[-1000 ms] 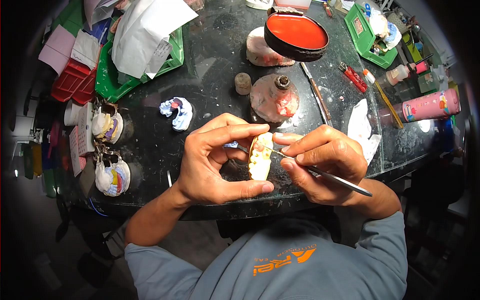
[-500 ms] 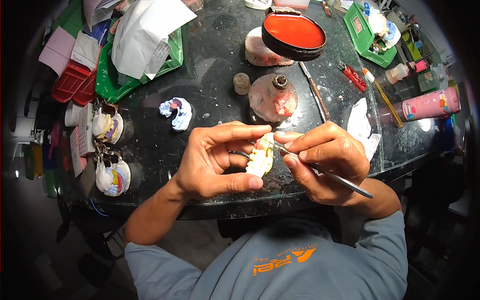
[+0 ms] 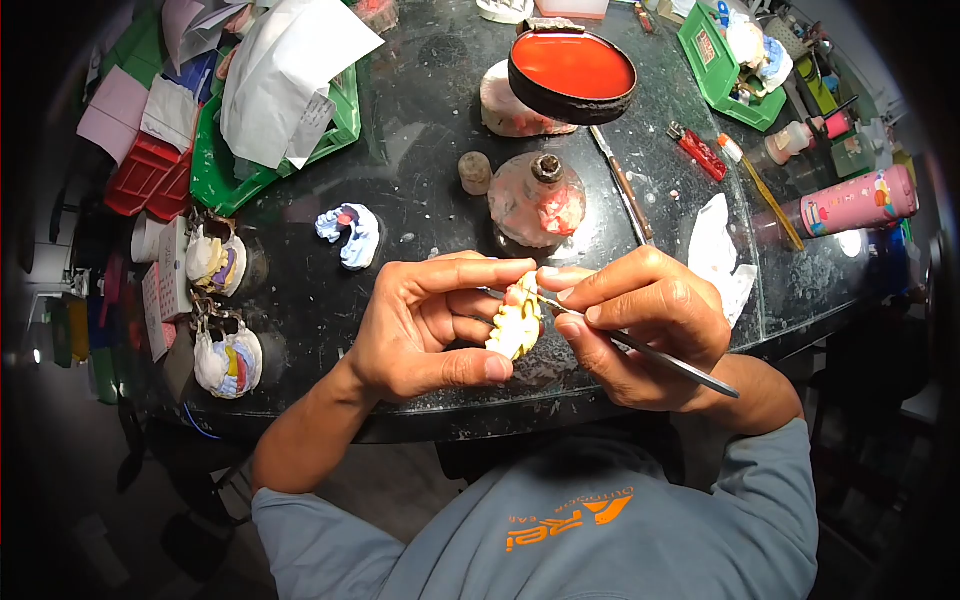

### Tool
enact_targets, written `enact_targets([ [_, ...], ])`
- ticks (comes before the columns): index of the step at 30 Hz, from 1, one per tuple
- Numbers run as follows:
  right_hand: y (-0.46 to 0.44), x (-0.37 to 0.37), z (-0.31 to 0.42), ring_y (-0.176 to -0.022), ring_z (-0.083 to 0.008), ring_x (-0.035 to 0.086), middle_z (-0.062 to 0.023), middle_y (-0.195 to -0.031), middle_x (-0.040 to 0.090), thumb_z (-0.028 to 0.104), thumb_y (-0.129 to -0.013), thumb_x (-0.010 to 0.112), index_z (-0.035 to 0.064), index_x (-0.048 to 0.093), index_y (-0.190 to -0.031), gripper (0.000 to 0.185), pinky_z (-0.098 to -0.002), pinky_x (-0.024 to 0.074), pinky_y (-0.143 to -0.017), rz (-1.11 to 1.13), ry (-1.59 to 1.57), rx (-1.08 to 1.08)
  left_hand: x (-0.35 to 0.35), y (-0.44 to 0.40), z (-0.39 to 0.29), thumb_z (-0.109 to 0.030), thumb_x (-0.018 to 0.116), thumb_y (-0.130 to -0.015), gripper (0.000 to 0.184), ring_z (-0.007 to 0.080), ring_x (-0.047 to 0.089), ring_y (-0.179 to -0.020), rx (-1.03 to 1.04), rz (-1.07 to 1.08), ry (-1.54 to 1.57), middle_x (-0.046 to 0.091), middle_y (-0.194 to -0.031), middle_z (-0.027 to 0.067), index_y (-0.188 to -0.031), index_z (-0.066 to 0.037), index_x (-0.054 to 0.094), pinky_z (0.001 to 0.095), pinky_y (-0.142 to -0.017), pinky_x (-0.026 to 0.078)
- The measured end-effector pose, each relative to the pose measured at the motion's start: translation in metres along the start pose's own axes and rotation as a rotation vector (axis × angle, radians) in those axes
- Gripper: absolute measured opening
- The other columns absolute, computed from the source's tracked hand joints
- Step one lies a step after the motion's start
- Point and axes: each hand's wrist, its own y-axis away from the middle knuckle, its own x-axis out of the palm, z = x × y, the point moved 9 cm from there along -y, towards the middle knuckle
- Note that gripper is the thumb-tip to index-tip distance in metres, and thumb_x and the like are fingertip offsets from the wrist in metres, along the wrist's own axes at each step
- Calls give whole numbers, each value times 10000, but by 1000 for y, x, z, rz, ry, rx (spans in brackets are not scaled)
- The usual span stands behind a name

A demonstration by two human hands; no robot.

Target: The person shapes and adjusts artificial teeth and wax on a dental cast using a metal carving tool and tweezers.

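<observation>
Fingers and thumb of my left hand (image 3: 430, 325) grip a yellow dental cast (image 3: 515, 325) by its ends, with its teeth turned to the left. A thin metal tool (image 3: 670, 362) is pinched in my right hand (image 3: 655, 325), its tip at the upper part of the cast. My right fingertips are close beside the cast's upper end. Beyond the hands stands a glass burner (image 3: 537, 200) with pink wax-like residue on it. A dark round pan of red wax (image 3: 572, 75) is behind the burner.
Two articulated casts (image 3: 215, 262) (image 3: 228, 360) stand at the left, near a blue-white mould (image 3: 350, 235). Green trays (image 3: 235, 180) (image 3: 715, 70) are at both back sides. A brown-handled knife (image 3: 625, 190), red lighter (image 3: 700, 152), brush (image 3: 765, 195) and pink bottle (image 3: 860, 202) lie at the right.
The cast has tilted in my left hand, so its row of teeth now faces further left. The tool's tip has shifted slightly along the cast. The whole view has moved slightly.
</observation>
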Motion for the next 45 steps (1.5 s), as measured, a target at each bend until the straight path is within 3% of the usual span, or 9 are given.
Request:
enact_targets([
  [5,0,0,0,-814,-261,766,-170,-867,724,-104,-750,825,-21,659,-881,227,-348,651,-739,-14,-5,-3,1,0,-1,3,881,-757,780,328,664,-1203,34,12,-12,595,-1304,211,-1418,140,490,408,-1003,596],
  [8,2,1,-2,-816,-263,766,-166,-860,721,-102,-751,822,-23,663,-876,217,-350,649,-739,-26,-17,-3,4,-2,-4,89,889,-716,722,209,682,-1133,92,-10,-45,606,-1230,140,-1358,107,560,325,-956,613],
  [12,2,1,-2,-809,-261,762,-160,-854,713,-103,-752,805,-25,666,-871,199,-354,652,-756,-25,-14,7,3,-1,-7,-1,980,-628,735,149,691,-1041,245,-144,-292,600,-1100,91,-1252,86,600,287,-883,643],
  [18,3,4,-3,-800,-260,757,-154,-857,707,-102,-743,798,-24,662,-869,201,-372,658,-796,12,-6,15,7,2,-16,-57,996,-631,670,166,714,-983,371,-214,-401,611,-1085,97,-1171,56,616,303,-821,667],
  [45,4,11,-1,-893,-316,778,-145,-891,716,-81,-723,830,-6,681,-882,231,-365,668,-755,80,24,-9,6,4,-15,-73,1012,-609,665,168,736,-932,368,-223,-351,633,-1036,93,-1115,31,592,297,-770,667],
])
